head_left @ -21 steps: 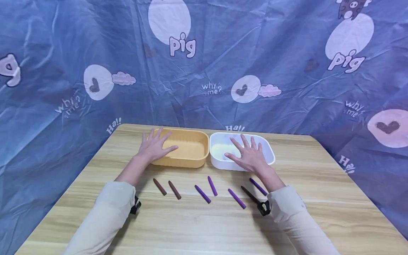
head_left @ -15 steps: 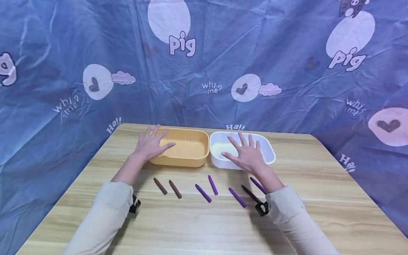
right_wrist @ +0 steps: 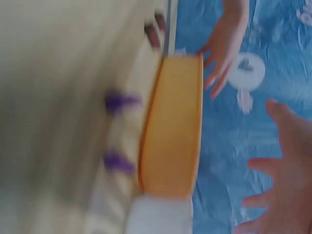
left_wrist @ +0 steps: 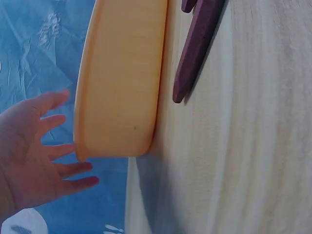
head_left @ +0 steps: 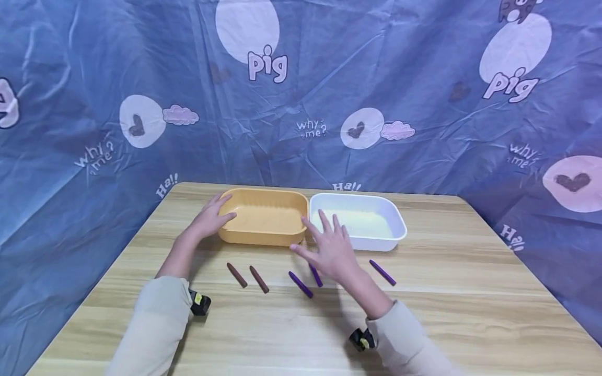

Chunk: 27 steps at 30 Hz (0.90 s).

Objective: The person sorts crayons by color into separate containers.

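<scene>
An orange-yellow plastic box (head_left: 263, 237) stands on the table, with a white one (head_left: 376, 243) against its right side. My left hand (head_left: 207, 218) is at the orange box's left end, fingers spread near the rim; whether they touch it I cannot tell. Over the table before the two boxes is my right hand (head_left: 333, 253), fingers apart and holding nothing. Beneath and beside it lie purple crayons (head_left: 300, 284), one of them (head_left: 316, 277) partly hidden. Two brown crayons (head_left: 259, 279) lie in front of the orange box. The right wrist view is blurred.
Another purple crayon (head_left: 382, 272) lies in front of the white box. The wooden table (head_left: 263, 339) reaches back to a blue printed curtain (head_left: 282, 156), which also hangs at both sides.
My right hand has moved left and nearer from over the white box, and its forearm now covers crayons seen before. My left hand has shifted slightly left and lower, to the orange box's end.
</scene>
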Motion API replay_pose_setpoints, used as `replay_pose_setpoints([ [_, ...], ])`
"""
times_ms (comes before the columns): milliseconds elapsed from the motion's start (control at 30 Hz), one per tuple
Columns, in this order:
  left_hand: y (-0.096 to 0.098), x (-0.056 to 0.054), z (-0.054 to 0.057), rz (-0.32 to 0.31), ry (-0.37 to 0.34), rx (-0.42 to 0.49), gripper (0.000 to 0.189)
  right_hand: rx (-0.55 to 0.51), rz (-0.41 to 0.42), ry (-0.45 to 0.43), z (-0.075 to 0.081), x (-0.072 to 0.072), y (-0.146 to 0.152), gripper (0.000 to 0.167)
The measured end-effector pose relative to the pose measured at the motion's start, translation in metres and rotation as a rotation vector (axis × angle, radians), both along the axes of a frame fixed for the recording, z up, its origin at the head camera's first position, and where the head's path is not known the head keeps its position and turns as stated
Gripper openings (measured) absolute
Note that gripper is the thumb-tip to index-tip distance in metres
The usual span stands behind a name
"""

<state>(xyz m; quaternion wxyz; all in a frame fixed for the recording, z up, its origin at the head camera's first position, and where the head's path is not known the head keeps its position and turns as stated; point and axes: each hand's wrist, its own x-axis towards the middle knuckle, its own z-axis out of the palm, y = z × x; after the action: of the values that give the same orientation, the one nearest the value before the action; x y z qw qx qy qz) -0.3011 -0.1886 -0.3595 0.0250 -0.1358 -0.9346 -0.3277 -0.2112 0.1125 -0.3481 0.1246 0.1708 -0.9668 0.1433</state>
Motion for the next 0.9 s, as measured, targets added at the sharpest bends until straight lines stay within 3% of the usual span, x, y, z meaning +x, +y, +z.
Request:
replay_pose_setpoints([
  [167,-0.008,0.003,-0.007,0.01,-0.027,0.199,0.059,-0.17,0.079,0.033,-0.012,0.017,-0.027,0.065],
  [300,-0.013,0.004,-0.012,0.028,-0.1,0.389,0.062,-0.326,0.144,-0.012,-0.019,0.025,-0.043,0.061],
  [433,-0.019,0.005,-0.016,0.044,-0.154,0.544,0.066,-0.445,0.16,-0.116,-0.025,0.028,-0.055,0.058],
  [633,-0.026,0.009,-0.02,0.07,-0.206,0.688,0.069,-0.575,0.164,-0.334,-0.036,0.025,-0.07,0.056],
  [900,-0.031,0.012,-0.028,0.034,-0.306,0.816,0.069,-0.601,0.164,-0.504,-0.051,0.017,-0.076,0.052],
])
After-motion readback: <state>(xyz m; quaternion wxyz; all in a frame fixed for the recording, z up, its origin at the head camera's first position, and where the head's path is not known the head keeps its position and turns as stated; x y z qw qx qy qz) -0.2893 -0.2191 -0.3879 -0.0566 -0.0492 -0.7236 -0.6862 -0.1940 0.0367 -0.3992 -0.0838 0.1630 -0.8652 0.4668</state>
